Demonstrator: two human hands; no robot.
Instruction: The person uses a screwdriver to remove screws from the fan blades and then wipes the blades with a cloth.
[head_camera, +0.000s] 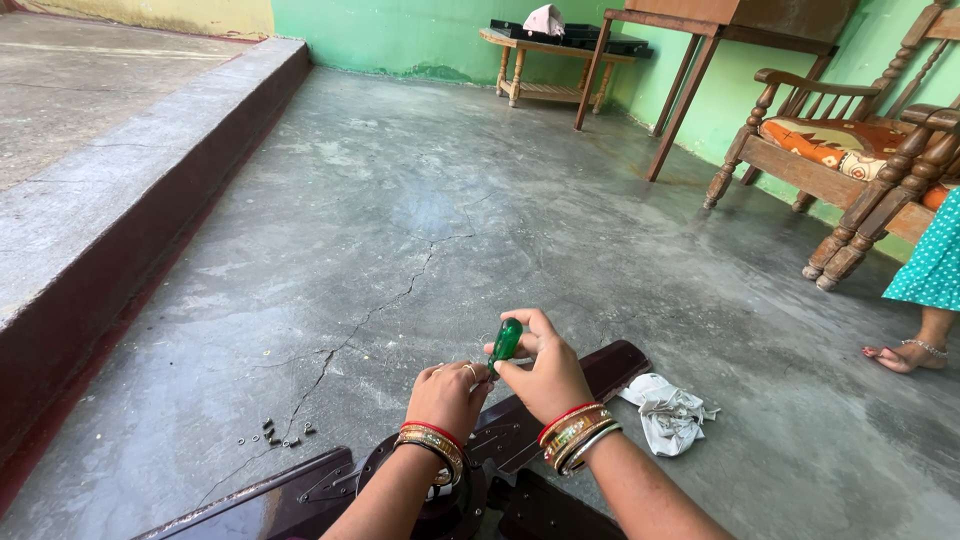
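Observation:
My right hand (540, 372) grips the green handle of a screwdriver (505, 341), held upright over the hub of a dark brown ceiling fan (455, 495) that lies on the floor. My left hand (447, 396) rests fingers-down on the hub just left of the screwdriver, and what it pinches is hidden. One fan blade (610, 365) reaches out to the right behind my right hand. Another blade (265, 498) points left. Both wrists wear red and gold bangles.
Several small dark screws (275, 434) lie on the cracked concrete floor at left. A crumpled white cloth (668, 410) sits to the right of the fan. A raised step (130, 190) runs along the left. A wooden chair (850, 150), tables, and another person's foot (900, 355) are at right.

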